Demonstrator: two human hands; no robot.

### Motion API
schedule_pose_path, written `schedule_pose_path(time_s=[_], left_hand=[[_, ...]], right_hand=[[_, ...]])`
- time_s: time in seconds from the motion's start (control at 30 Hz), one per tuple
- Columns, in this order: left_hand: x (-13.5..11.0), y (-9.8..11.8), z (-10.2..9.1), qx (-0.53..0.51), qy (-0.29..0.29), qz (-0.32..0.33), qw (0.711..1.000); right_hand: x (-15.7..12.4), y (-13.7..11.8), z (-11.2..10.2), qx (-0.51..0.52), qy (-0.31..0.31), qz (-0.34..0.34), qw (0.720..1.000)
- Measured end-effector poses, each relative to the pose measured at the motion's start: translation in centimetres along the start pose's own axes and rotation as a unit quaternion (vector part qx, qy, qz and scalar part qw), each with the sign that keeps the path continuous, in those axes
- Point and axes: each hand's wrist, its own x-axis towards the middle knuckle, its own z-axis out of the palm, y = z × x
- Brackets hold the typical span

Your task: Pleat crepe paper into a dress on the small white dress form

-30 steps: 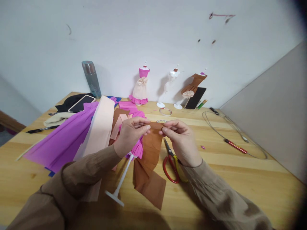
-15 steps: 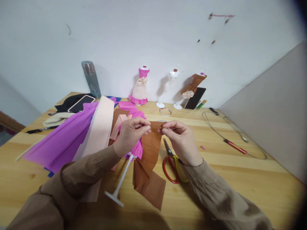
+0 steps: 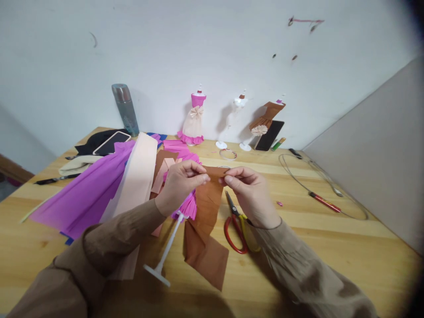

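Note:
A long strip of brown crepe paper (image 3: 208,198) hangs from both hands, its lower end folded and lying toward the table's front. My left hand (image 3: 182,183) pinches the strip's top edge at its left corner. At the right corner, my right hand (image 3: 250,190) pinches the same edge between thumb and forefinger. Beneath my left hand lies a small white mannequin stand (image 3: 167,249) with a ruffled magenta paper skirt (image 3: 188,207), partly hidden by the hand and the strip. Scissors (image 3: 236,225) with one red and one yellow handle lie open-bladed by my right wrist.
Left of my hands are purple paper (image 3: 89,185), a pale peach sheet (image 3: 137,176), a phone (image 3: 112,142) and a flask (image 3: 125,110). Along the wall stand a pink-dressed mannequin (image 3: 194,121), a bare one (image 3: 241,106) and a brown-dressed one (image 3: 270,115). A red-handled tool (image 3: 324,202) with a cable lies right.
Both hands stay nearly in place, still pinching the brown strip. The top edge of the paper has shifted slightly at my left fingertips. Nothing else has visibly moved.

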Motion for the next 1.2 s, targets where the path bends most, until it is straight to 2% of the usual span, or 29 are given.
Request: schedule_pose_path(time_s=[0.5,0.73,1.2], left_hand=[[-0.41,0.36,0.45,0.022,0.017,0.012,1.0],[-0.6,0.31,0.62,0.025,0.026,-0.005,0.999],[-0.39,-0.45,0.18,0.039,0.015,0.007,0.999]], right_hand=[[-0.22,-0.27,0.23,-0.005,-0.001,-0.005,1.0],[-0.23,-0.18,0.25,0.006,0.016,0.008,1.0],[-0.47,0.15,0.49,-0.038,0.037,-0.057,0.997]])
